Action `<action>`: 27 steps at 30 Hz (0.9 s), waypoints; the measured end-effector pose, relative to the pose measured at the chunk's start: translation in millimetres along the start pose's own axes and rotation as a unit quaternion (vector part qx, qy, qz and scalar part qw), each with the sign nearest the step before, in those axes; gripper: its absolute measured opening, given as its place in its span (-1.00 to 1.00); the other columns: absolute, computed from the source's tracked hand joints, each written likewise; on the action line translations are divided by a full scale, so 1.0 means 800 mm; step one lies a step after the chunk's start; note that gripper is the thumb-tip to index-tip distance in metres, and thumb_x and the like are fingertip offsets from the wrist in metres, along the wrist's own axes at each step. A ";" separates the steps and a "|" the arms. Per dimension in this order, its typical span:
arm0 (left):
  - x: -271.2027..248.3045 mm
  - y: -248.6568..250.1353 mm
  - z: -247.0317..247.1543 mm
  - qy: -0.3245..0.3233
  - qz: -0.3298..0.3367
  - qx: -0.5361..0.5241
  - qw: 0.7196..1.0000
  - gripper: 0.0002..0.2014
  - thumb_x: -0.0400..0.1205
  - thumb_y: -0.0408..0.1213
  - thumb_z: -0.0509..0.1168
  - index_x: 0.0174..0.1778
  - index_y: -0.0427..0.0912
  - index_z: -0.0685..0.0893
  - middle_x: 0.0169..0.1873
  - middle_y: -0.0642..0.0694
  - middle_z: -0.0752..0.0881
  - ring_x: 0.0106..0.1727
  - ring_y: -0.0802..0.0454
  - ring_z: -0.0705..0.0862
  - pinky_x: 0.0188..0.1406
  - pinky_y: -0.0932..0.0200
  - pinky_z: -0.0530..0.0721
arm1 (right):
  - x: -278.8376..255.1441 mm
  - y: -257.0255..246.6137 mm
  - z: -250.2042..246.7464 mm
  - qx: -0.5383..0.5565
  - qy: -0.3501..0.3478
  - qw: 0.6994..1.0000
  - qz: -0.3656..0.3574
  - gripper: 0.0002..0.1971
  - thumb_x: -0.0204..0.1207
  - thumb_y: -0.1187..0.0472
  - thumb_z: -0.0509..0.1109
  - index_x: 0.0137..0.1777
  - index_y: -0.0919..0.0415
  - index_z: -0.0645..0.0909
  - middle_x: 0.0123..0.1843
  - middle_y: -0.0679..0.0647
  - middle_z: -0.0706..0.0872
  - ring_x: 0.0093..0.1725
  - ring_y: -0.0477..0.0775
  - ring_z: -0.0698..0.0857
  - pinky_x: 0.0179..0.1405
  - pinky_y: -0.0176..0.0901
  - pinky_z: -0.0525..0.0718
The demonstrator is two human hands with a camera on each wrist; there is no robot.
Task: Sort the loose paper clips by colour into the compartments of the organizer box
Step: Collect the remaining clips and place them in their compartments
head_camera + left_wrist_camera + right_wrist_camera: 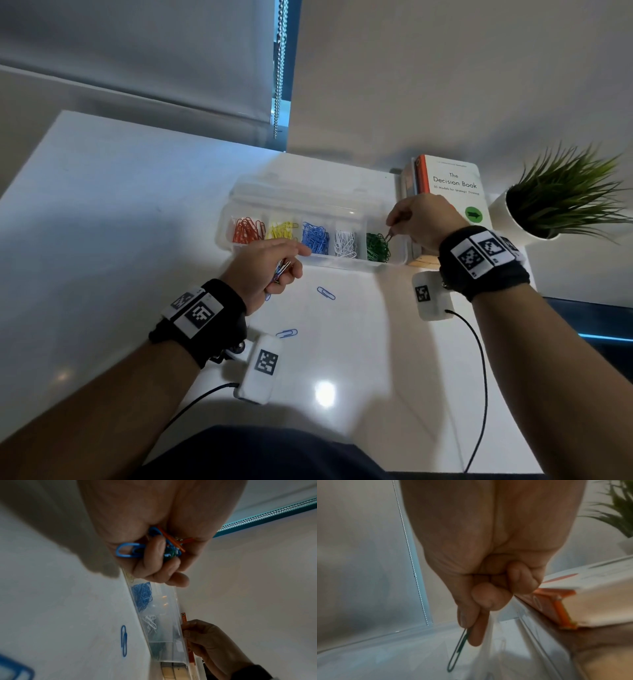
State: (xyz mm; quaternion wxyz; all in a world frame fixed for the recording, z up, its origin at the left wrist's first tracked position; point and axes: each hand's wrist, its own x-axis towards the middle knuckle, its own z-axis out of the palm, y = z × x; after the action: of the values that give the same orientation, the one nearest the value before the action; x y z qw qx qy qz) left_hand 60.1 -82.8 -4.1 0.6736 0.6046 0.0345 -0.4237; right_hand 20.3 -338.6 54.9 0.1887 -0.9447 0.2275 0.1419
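head cam had the white desk (pixel 102 222) taking up most of the shot, with my potted plant (pixel 561 202) off at the far right corner and a book, "the decision book" (pixel 448 192), sitting on a stack just beside it. the clear organizer box (pixel 239 205) sat in the middle of the desk, lid flipped open toward the wall, its right end right up against that stack. five compartments in a row, left to right: orange clips (pixel 247 231), yellow clips (pixel 281 230), blue clips (pixel 315 237), white clips (pixel 345 242) and green clips (pixel 377 246).

my right hand (pixel 423 219) was over the green end of the box, thumb and index finger pinching one green clip (pixel 458 650) by its top so it hung straight down, the other fingers curled into my palm. the clip's lower end was just over the green pile, couldn't tell if it touched.

my left hand (pixel 265 265) was at the near wall of the box, around the yellow and blue compartments, fingers curled tight round a mixed bunch of clips (pixel 164 545), mostly blue and orange from what the left wrist cam showed, with something dark green in there too.

smallest stuff: two loose blue clips lay flat on the desk near my left wrist, one (pixel 326 293) closer to the box and one (pixel 287 333) nearer me, well apart from each other.
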 end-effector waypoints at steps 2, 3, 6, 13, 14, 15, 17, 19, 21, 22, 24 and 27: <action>-0.002 0.004 0.006 -0.004 -0.009 -0.016 1.000 -0.79 0.71 -0.38 0.11 -0.05 -0.35 0.64 -0.53 -0.15 0.56 -0.60 0.11 0.34 -0.71 0.32 0.11 | 0.000 0.002 0.001 0.013 0.000 1.000 0.003 -0.90 0.45 0.32 0.49 -0.08 0.14 0.76 -0.22 -0.05 0.76 -0.45 -0.26 0.52 -0.44 -0.44 0.43; -0.004 0.007 0.010 -0.009 -0.013 -0.026 1.000 -0.79 0.71 -0.37 0.11 -0.04 -0.36 0.64 -0.54 -0.15 0.56 -0.60 0.11 0.34 -0.70 0.32 0.10 | 0.000 0.002 0.001 0.017 0.002 1.000 0.000 -0.91 0.45 0.31 0.49 -0.09 0.14 0.75 -0.28 -0.08 0.72 -0.47 -0.26 0.52 -0.48 -0.48 0.42; -0.005 0.017 0.027 -0.024 -0.008 -0.041 0.999 -0.79 0.69 -0.36 0.14 -0.04 -0.34 0.67 -0.53 -0.14 0.56 -0.60 0.12 0.34 -0.62 0.27 0.04 | -0.001 0.003 0.001 0.030 0.006 1.000 0.003 -0.94 0.44 0.29 0.51 -0.12 0.14 0.75 -0.38 -0.16 0.65 -0.55 -0.24 0.55 -0.55 -0.61 0.45; 0.008 0.024 0.067 -0.023 -0.009 -0.054 0.998 -0.78 0.69 -0.33 0.16 0.06 -0.29 0.70 -0.53 -0.12 0.56 -0.61 0.14 0.35 -0.58 0.24 0.02 | 0.000 0.026 0.003 0.115 0.063 0.991 0.032 -0.86 0.44 0.34 0.47 -0.11 0.08 0.74 -0.18 0.04 0.74 -0.23 0.06 0.63 0.06 0.11 0.73; 0.010 0.022 0.071 -0.022 -0.012 -0.057 0.998 -0.77 0.68 -0.33 0.16 0.08 -0.28 0.70 -0.53 -0.11 0.56 -0.62 0.14 0.35 -0.58 0.26 0.02 | -0.002 0.031 0.002 0.128 0.073 0.989 0.029 -0.86 0.46 0.36 0.44 -0.09 0.12 0.74 -0.18 0.05 0.73 -0.24 0.05 0.64 0.00 0.06 0.75; 0.013 0.021 0.075 -0.021 -0.014 -0.058 0.998 -0.77 0.68 -0.32 0.16 0.09 -0.28 0.70 -0.53 -0.11 0.57 -0.62 0.15 0.35 -0.60 0.28 0.04 | -0.004 0.036 0.002 0.139 0.084 0.986 0.025 -0.86 0.47 0.37 0.43 -0.08 0.14 0.74 -0.18 0.05 0.73 -0.27 0.02 0.65 -0.05 0.00 0.75; 0.017 0.018 0.081 -0.017 -0.018 -0.061 0.998 -0.76 0.66 -0.32 0.16 0.09 -0.28 0.70 -0.54 -0.09 0.57 -0.62 0.15 0.36 -0.65 0.33 0.07 | -0.008 0.042 0.001 0.156 0.097 0.983 0.018 -0.88 0.47 0.35 0.42 -0.10 0.13 0.73 -0.17 0.06 0.75 -0.36 -0.07 0.62 -0.15 -0.17 0.68; 0.023 0.018 0.084 -0.012 -0.021 -0.071 0.997 -0.76 0.65 -0.32 0.19 0.10 -0.30 0.71 -0.54 -0.09 0.57 -0.63 0.15 0.36 -0.70 0.38 0.10 | -0.011 0.045 0.000 0.166 0.090 0.982 0.006 -0.87 0.48 0.34 0.43 -0.11 0.08 0.72 -0.15 0.05 0.76 -0.31 -0.14 0.61 -0.13 -0.23 0.61; 0.027 0.018 0.085 -0.012 -0.026 -0.077 0.997 -0.77 0.65 -0.31 0.20 0.10 -0.30 0.71 -0.54 -0.09 0.57 -0.63 0.15 0.36 -0.72 0.40 0.13 | -0.015 0.042 0.001 0.149 0.065 0.987 -0.012 -0.85 0.49 0.30 0.44 -0.08 0.02 0.73 -0.10 -0.01 0.77 -0.12 -0.12 0.65 -0.07 -0.31 0.56; 0.029 0.018 0.085 -0.012 -0.030 -0.078 0.996 -0.78 0.66 -0.31 0.20 0.08 -0.29 0.71 -0.54 -0.10 0.57 -0.63 0.15 0.36 -0.73 0.40 0.14 | -0.016 0.037 0.001 0.130 0.044 0.990 -0.021 -0.85 0.50 0.28 0.44 -0.03 0.00 0.75 -0.05 -0.04 0.77 -0.05 -0.15 0.65 -0.06 -0.40 0.53; 0.031 0.019 0.084 -0.014 -0.042 -0.081 0.996 -0.78 0.67 -0.31 0.18 0.05 -0.28 0.71 -0.54 -0.10 0.57 -0.64 0.16 0.36 -0.74 0.41 0.14 | -0.017 0.027 0.006 0.061 0.003 0.997 -0.037 -0.78 0.53 0.25 0.41 0.10 -0.03 0.74 0.10 -0.05 0.77 0.07 -0.11 0.67 0.08 -0.38 0.57; 0.031 0.019 0.083 -0.019 -0.053 -0.086 0.995 -0.78 0.67 -0.31 0.14 0.03 -0.27 0.68 -0.54 -0.09 0.57 -0.64 0.16 0.36 -0.72 0.39 0.11 | -0.018 0.012 0.016 -0.105 -0.046 0.991 -0.072 -0.60 0.57 0.29 0.25 0.30 -0.16 0.63 0.24 0.10 0.71 0.22 0.20 0.66 0.18 -0.02 0.64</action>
State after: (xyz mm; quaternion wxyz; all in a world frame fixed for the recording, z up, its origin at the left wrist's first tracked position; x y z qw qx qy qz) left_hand 54.4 -153.2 11.4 0.7001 0.5338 0.0896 -0.4657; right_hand 1.1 -335.4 45.5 0.1082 -0.9656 0.1340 0.1947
